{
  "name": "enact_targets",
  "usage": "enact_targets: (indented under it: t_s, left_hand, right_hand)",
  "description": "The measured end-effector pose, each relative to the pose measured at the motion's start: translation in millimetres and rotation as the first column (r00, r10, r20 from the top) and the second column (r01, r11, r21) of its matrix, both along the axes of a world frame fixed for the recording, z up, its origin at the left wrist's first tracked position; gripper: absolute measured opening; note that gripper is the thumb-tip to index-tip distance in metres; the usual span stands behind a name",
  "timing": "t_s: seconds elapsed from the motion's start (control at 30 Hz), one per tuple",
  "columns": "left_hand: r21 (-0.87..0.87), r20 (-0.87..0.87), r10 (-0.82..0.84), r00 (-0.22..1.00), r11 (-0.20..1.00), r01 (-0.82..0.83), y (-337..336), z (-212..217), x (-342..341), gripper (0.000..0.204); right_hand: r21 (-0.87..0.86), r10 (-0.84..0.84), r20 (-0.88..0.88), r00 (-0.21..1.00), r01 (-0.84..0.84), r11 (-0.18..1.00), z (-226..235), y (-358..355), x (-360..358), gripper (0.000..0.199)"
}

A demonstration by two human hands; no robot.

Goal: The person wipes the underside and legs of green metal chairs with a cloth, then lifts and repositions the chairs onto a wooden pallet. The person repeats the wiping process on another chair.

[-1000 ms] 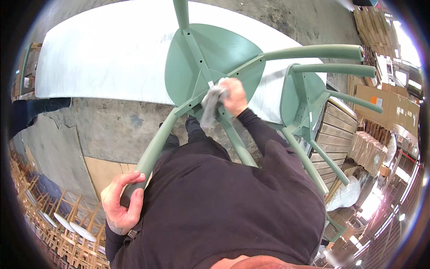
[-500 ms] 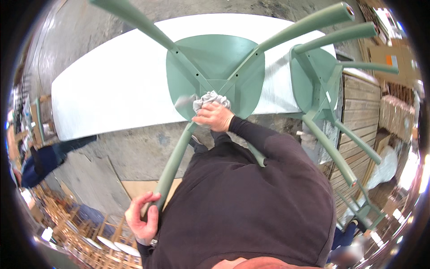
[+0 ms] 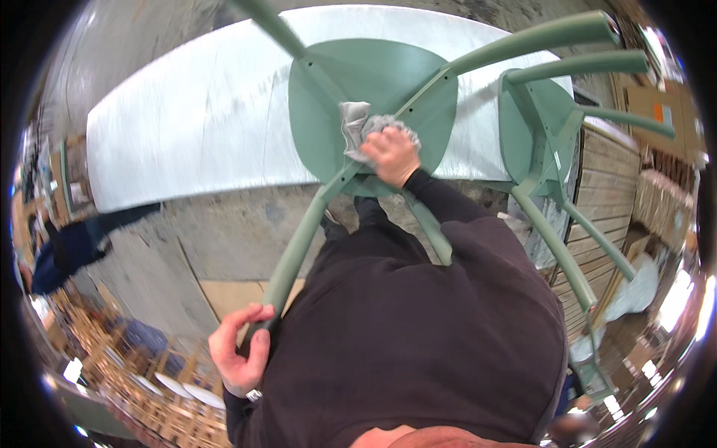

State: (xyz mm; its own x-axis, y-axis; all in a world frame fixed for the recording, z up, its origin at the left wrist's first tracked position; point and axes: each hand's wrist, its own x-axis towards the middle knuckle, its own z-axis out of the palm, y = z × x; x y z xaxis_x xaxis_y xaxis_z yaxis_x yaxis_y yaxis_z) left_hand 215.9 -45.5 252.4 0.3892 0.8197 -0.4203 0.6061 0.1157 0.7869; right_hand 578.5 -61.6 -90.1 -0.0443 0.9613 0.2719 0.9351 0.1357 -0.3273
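Observation:
A green stool (image 3: 314, 97) lies upside down on a white table (image 3: 187, 127), its legs splayed outward over crossed struts. My right hand (image 3: 393, 155) is closed on a bunched grey rag (image 3: 356, 127) and presses it against the middle of the underside, where the struts cross. The rag and hand hide that crossing. At the lower left, my left hand (image 3: 240, 349) curls around the end of the near left leg (image 3: 291, 265), thumb on one side and fingers on the other.
To the right, a second green stool (image 3: 538, 134) rests upside down at the table's end. Slatted wood (image 3: 601, 201) and a cardboard box (image 3: 650, 108) are beyond it. Wooden chair frames (image 3: 160, 373) crowd the lower left. A person in dark blue (image 3: 63, 257) is at the left.
My right hand has moved the rag to the right and slightly farther across the underside. My left hand keeps its grip on the leg. The whole view has shifted a little.

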Motion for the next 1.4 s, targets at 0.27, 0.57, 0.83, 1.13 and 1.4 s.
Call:
enact_targets:
  t_s: [0.27,0.57,0.83,1.13,1.4]
  left_hand:
    - [0.177,0.116,-0.181,0.977,0.971,0.159,14.0,-0.4,-5.9,0.03]
    - [0.326,0.173,-0.185,0.967,0.937,0.121,14.4,-12.3,-12.3,0.03]
    - [0.353,0.307,-0.166,0.937,0.934,0.05,12.6,-17.8,-14.5,0.032]
    - [0.302,0.21,-0.116,0.971,0.952,0.049,16.1,-11.0,-17.4,0.029]
    - [0.2,0.228,-0.007,0.974,0.979,-0.04,9.9,-12.2,-10.9,0.026]
  right_hand:
    - [0.134,-0.344,0.306,0.888,0.318,0.939,-1.1,45.1,96.7,0.032]
    - [-0.04,0.392,-0.157,0.906,-0.403,0.914,19.4,11.5,-115.0,0.032]
    - [-0.255,0.166,0.003,0.986,-0.16,0.954,33.9,-40.2,-5.1,0.046]
    - [-0.047,-0.456,-0.098,0.885,0.453,0.89,19.0,242.8,-17.5,0.049]
    - [-0.239,-0.074,0.043,0.996,0.082,0.968,22.1,31.2,-10.9,0.043]
